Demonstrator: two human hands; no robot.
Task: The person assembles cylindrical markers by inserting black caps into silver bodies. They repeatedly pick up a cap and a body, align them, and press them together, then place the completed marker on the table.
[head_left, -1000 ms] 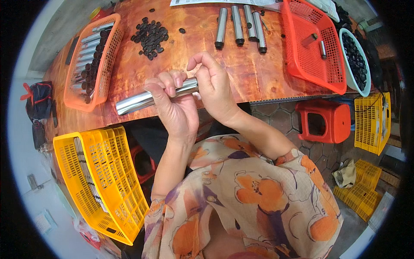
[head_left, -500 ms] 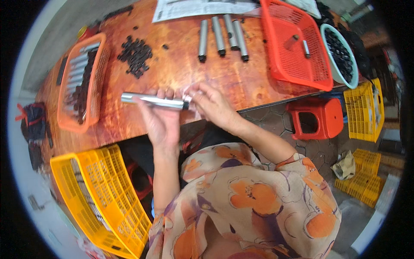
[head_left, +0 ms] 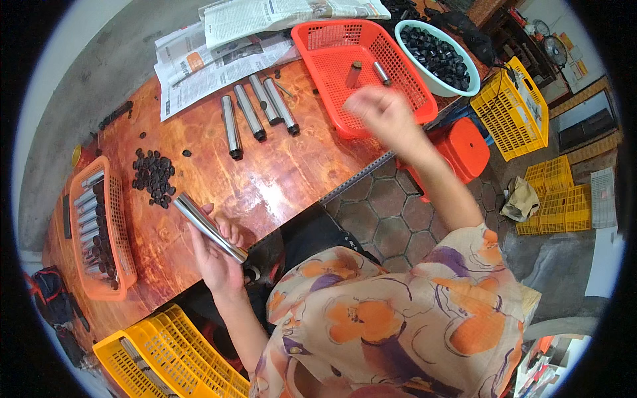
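Note:
My left hand (head_left: 215, 265) is closed around a shiny metal tube (head_left: 207, 225), which slants down toward me above the table's near edge. Blurred by motion, my right hand (head_left: 388, 119) hovers at the near side of a red plastic basket (head_left: 315, 73); whether anything is in its fingers cannot be made out. Inside that basket are a reddish-brown upright cylinder (head_left: 353, 74) and a short silver cylinder with a dark end (head_left: 381, 71). Several metal tubes with black ends (head_left: 248, 113) lie side by side on the table, between my hands and the newspapers.
A pile of small black pieces (head_left: 152, 174) lies left of the tubes. An orange basket (head_left: 124, 249) at far left holds metal tubes and dark pieces. A pale blue basin (head_left: 472, 76) of black parts stands beyond the red basket. Newspapers (head_left: 192, 73), a red stool (head_left: 468, 149) and yellow crates (head_left: 166, 331) surround the workspace.
My right hand has left the tube and swung away to the right, to the red basket. The left hand keeps the tube, now tilted more steeply. The view has turned rightward.

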